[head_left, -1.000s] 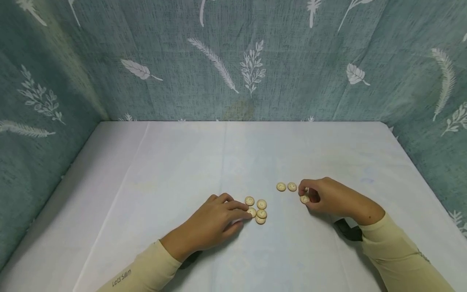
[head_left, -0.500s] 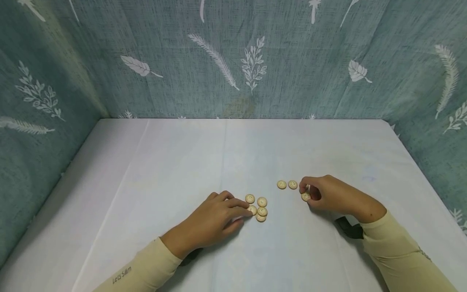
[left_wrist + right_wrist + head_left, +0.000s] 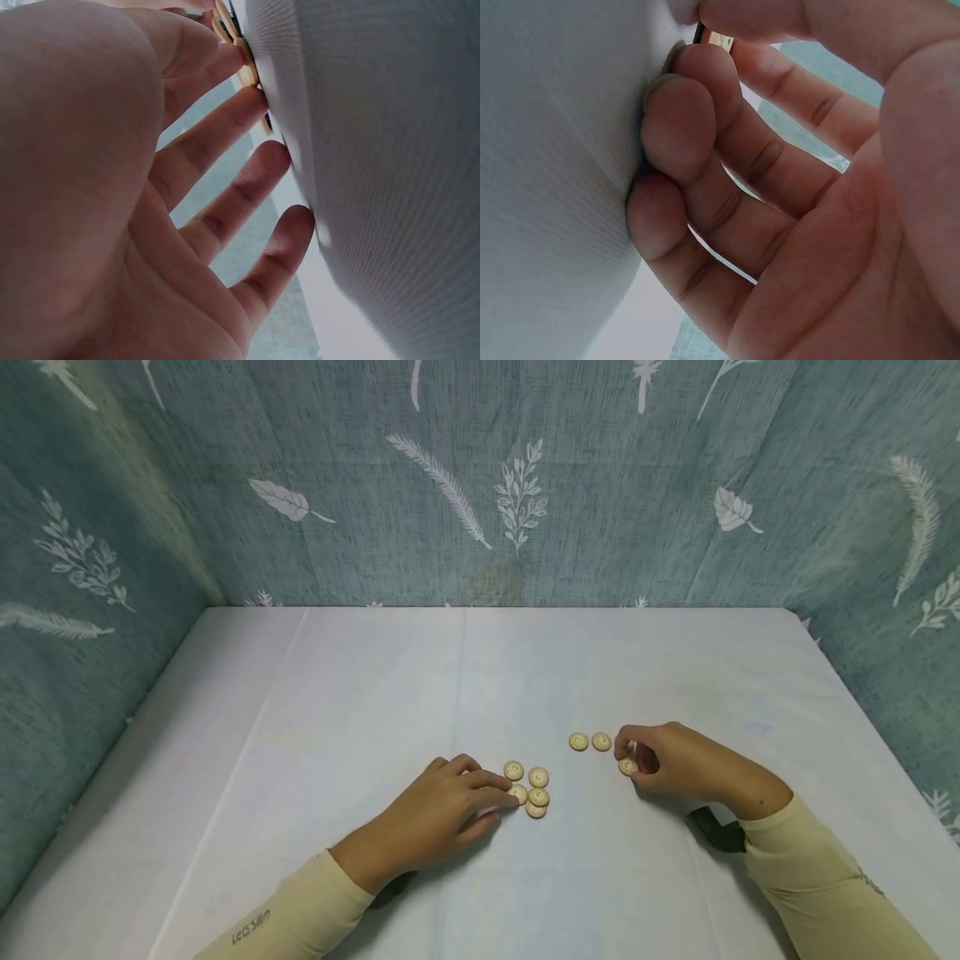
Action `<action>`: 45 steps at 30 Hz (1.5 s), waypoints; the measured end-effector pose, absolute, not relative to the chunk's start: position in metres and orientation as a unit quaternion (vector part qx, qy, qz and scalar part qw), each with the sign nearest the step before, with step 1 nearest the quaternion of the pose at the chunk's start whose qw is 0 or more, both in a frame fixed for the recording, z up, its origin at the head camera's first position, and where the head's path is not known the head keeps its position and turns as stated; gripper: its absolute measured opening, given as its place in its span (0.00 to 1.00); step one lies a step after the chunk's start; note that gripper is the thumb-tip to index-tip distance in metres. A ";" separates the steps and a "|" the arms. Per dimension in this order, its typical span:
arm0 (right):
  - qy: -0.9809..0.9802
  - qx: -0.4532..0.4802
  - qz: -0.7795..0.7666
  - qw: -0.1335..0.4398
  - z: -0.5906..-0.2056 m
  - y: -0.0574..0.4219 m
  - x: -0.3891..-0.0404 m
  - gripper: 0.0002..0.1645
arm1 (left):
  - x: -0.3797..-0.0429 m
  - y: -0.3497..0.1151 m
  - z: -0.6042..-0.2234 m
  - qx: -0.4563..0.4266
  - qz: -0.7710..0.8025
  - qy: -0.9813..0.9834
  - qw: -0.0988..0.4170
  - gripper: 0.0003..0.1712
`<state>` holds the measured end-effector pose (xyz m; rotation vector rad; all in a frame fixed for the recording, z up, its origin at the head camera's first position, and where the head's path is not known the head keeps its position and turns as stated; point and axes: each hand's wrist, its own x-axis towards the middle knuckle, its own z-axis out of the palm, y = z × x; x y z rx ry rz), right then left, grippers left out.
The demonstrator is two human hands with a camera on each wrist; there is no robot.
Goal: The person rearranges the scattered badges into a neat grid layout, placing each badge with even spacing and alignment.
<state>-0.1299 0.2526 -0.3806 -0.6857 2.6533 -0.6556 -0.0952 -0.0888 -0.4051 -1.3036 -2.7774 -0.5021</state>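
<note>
My left hand (image 3: 453, 810) lies on the white table with its fingers loosely extended. Its fingertips touch a pale wooden button (image 3: 519, 793) at the edge of a small cluster. In that cluster, one button (image 3: 538, 797) overlaps another button (image 3: 536, 811), and two more lie just behind. My right hand (image 3: 686, 764) pinches a button (image 3: 627, 767) between thumb and index finger at the table surface. Another button just behind it is mostly hidden by the index finger. In the right wrist view, only a sliver of a button (image 3: 721, 40) shows beside the thumb.
Two buttons (image 3: 578, 742) lie side by side just left of my right fingers, in a row. White cloth covers the table (image 3: 360, 693). A green leaf-patterned curtain (image 3: 375, 527) stands along the back and both sides.
Both hands and the buttons stay in place; only the head view shifts slightly up and down.
</note>
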 end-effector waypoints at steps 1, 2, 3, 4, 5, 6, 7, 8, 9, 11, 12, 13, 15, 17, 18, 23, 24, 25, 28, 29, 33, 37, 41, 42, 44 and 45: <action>0.929 -0.240 -0.229 0.161 -0.381 0.253 -0.130 0.13 | -0.095 -0.089 -0.405 -0.420 -0.161 -0.893 0.018 0.13; 0.930 -0.241 -0.229 0.159 -0.381 0.253 -0.130 0.13 | -0.095 -0.089 -0.405 -0.420 -0.161 -0.893 0.020 0.13; 0.930 -0.242 -0.227 0.157 -0.381 0.253 -0.130 0.13 | -0.095 -0.089 -0.405 -0.420 -0.161 -0.893 0.023 0.13; 0.931 -0.242 -0.226 0.155 -0.381 0.253 -0.130 0.13 | -0.095 -0.089 -0.405 -0.420 -0.161 -0.893 0.027 0.13; 0.932 -0.241 -0.224 0.153 -0.381 0.253 -0.131 0.13 | -0.096 -0.089 -0.405 -0.420 -0.162 -0.893 0.029 0.13; 0.932 -0.240 -0.223 0.153 -0.381 0.253 -0.131 0.13 | -0.096 -0.089 -0.405 -0.420 -0.162 -0.892 0.030 0.13; 0.932 -0.240 -0.224 0.153 -0.381 0.254 -0.131 0.13 | -0.096 -0.089 -0.405 -0.420 -0.164 -0.892 0.029 0.13; 0.932 -0.238 -0.225 0.156 -0.381 0.254 -0.130 0.13 | -0.096 -0.089 -0.405 -0.420 -0.165 -0.892 0.025 0.13; 0.931 -0.238 -0.226 0.160 -0.381 0.254 -0.130 0.13 | -0.095 -0.089 -0.405 -0.419 -0.165 -0.892 0.021 0.13; 0.929 -0.238 -0.229 0.166 -0.381 0.254 -0.129 0.13 | -0.095 -0.088 -0.406 -0.419 -0.165 -0.893 0.015 0.13; 0.928 -0.239 -0.230 0.168 -0.381 0.254 -0.129 0.12 | -0.094 -0.089 -0.406 -0.420 -0.163 -0.893 0.014 0.13; 0.928 -0.239 -0.231 0.168 -0.381 0.254 -0.129 0.12 | -0.094 -0.089 -0.406 -0.420 -0.163 -0.893 0.015 0.13; 0.929 -0.240 -0.229 0.164 -0.381 0.254 -0.129 0.12 | -0.095 -0.089 -0.406 -0.420 -0.161 -0.893 0.020 0.13; 0.931 -0.238 -0.226 0.159 -0.381 0.254 -0.129 0.13 | -0.095 -0.089 -0.406 -0.421 -0.160 -0.892 0.025 0.13; 0.931 -0.237 -0.226 0.159 -0.382 0.254 -0.129 0.13 | -0.095 -0.088 -0.406 -0.421 -0.161 -0.892 0.026 0.13; 0.929 -0.233 -0.230 0.171 -0.384 0.254 -0.129 0.12 | -0.094 -0.088 -0.408 -0.420 -0.164 -0.893 0.016 0.13; 0.929 -0.233 -0.230 0.172 -0.384 0.254 -0.129 0.12 | -0.094 -0.088 -0.408 -0.420 -0.164 -0.893 0.016 0.13; 0.929 -0.235 -0.229 0.171 -0.384 0.255 -0.129 0.12 | -0.094 -0.088 -0.408 -0.420 -0.163 -0.892 0.018 0.13; 0.930 -0.241 -0.226 0.163 -0.384 0.255 -0.129 0.13 | -0.094 -0.089 -0.408 -0.422 -0.163 -0.892 0.025 0.14; 0.930 -0.242 -0.227 0.160 -0.384 0.255 -0.130 0.13 | -0.094 -0.089 -0.407 -0.422 -0.164 -0.891 0.027 0.14; 0.928 -0.242 -0.231 0.162 -0.384 0.256 -0.130 0.13 | -0.095 -0.089 -0.407 -0.423 -0.165 -0.891 0.023 0.13; 0.928 -0.240 -0.233 0.166 -0.384 0.255 -0.129 0.13 | -0.095 -0.089 -0.407 -0.423 -0.163 -0.891 0.021 0.13; 0.929 -0.237 -0.234 0.163 -0.383 0.255 -0.130 0.14 | -0.096 -0.089 -0.407 -0.423 -0.161 -0.891 0.027 0.13; 0.929 -0.236 -0.235 0.163 -0.383 0.255 -0.130 0.14 | -0.096 -0.089 -0.407 -0.422 -0.161 -0.892 0.026 0.13; 0.928 -0.234 -0.238 0.166 -0.383 0.254 -0.130 0.13 | -0.095 -0.089 -0.407 -0.420 -0.163 -0.892 0.022 0.13; 0.927 -0.235 -0.238 0.167 -0.383 0.254 -0.130 0.13 | -0.095 -0.089 -0.407 -0.420 -0.164 -0.892 0.019 0.13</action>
